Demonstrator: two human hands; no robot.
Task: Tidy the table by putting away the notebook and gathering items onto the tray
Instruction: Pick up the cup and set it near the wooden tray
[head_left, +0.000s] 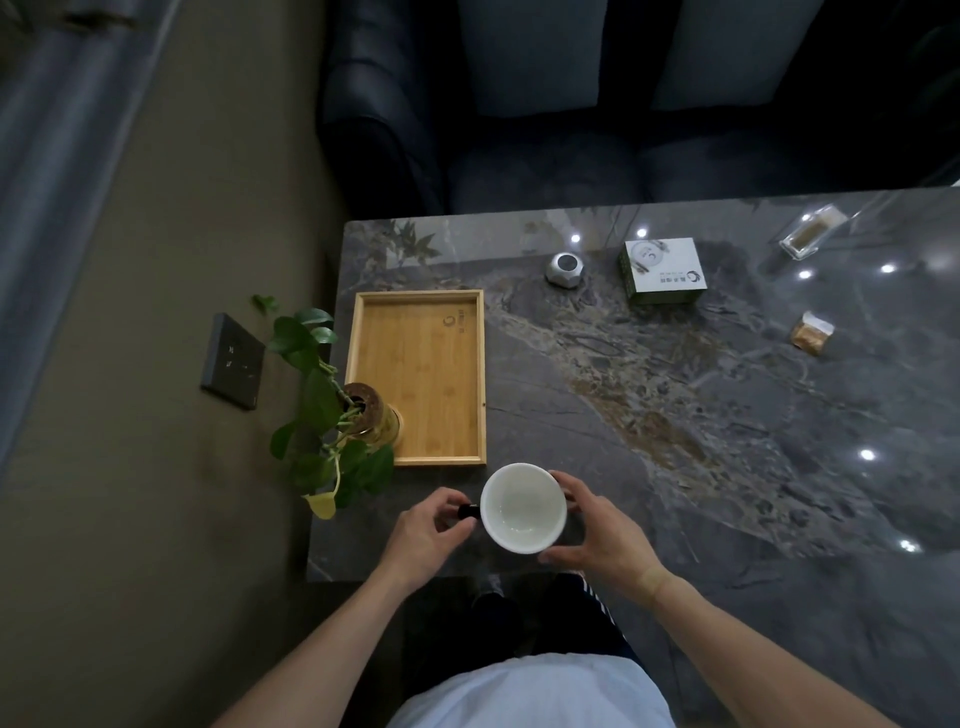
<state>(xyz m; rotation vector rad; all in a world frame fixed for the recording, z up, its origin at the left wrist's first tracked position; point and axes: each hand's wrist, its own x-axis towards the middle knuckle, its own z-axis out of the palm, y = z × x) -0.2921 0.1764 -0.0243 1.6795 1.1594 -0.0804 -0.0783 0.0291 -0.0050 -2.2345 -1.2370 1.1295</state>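
cupping my white mug (522, 508) near the tray (420, 376), left hand (427, 535) pinching its handle, right hand (597, 530) curled round its side

Noted: dark leather sofa (545, 135) behind the marble table (675, 415), and a floor socket panel (232, 360) on the carpet (130, 519).

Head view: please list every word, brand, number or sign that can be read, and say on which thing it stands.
None can be read with certainty.
Wooden tray: a ring logo with small characters beside it, too blurred to read.
White and green box: a round picture, a ring logo and a line of characters, too small to read.
Dark wall panel: small marks, unreadable.
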